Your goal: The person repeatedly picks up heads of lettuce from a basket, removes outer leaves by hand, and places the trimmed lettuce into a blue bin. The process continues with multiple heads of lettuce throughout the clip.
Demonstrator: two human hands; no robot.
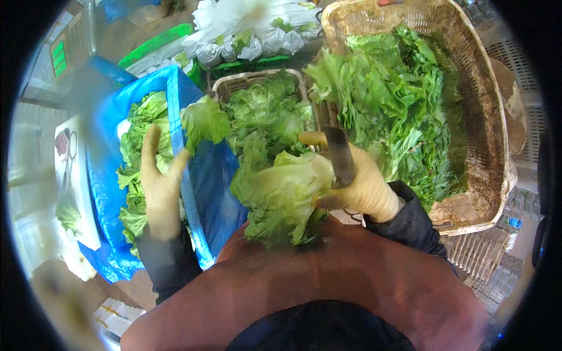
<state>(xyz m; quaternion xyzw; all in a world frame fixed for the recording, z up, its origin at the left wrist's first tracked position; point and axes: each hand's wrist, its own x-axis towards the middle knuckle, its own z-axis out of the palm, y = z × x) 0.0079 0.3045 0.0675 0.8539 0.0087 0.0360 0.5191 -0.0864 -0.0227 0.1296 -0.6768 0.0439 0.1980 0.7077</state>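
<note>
My left hand is raised over the edge of a blue-lined bin, fingers spread. A loose green lettuce leaf is just past one fingertip; whether it touches the finger I cannot tell. Lettuce heads lie in the bin, partly behind this hand. My right hand grips a lettuce head near its pale stem end, in front of my reddish-brown apron. A dark, flat tool, perhaps a knife, lies across the same hand's fingers.
A large, dirty plastic crate heaped with loose leaves stands at right. Ahead, a smaller crate holds more lettuce. White wrapped bundles lie behind it. Scissors rest on a white board at left.
</note>
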